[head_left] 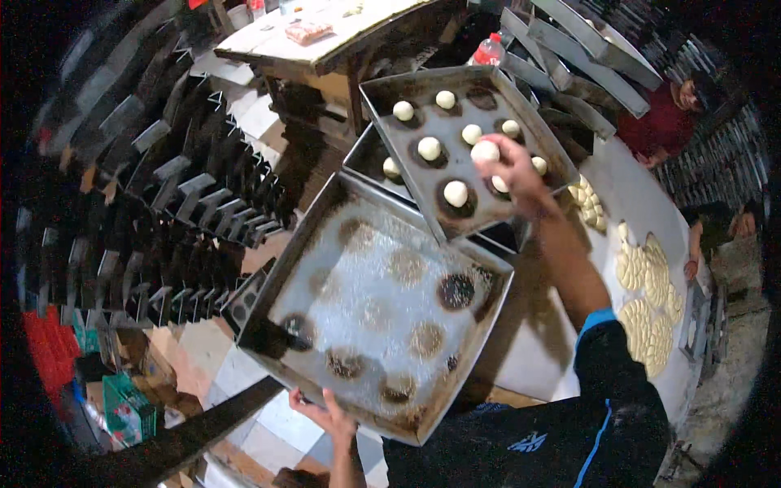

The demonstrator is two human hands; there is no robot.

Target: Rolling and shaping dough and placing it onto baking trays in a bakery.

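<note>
My left hand (327, 419) grips the lower rim of a square metal baking tray (374, 313), with dark round stains on its greased bottom and no dough on it. Its thumb shows by the rim; the other fingers are partly hidden. Beyond it lies a second baking tray (443, 167), holding several white dough balls (455, 193) spaced apart. Over that tray, my right hand (514, 169) has its fingers closed on a dough ball (485, 152). Another tray (370, 154) is partly covered underneath, with a dough ball (391, 167) showing at its edge.
Cut dough pieces (649, 293) lie on a pale table (521, 358) to the right. Stacked trays (586, 61) and a red-capped bottle (489, 50) stand beyond. Racks (163, 203) fill the left. Other people (663, 118) are at the right. A green crate (130, 411) sits lower left.
</note>
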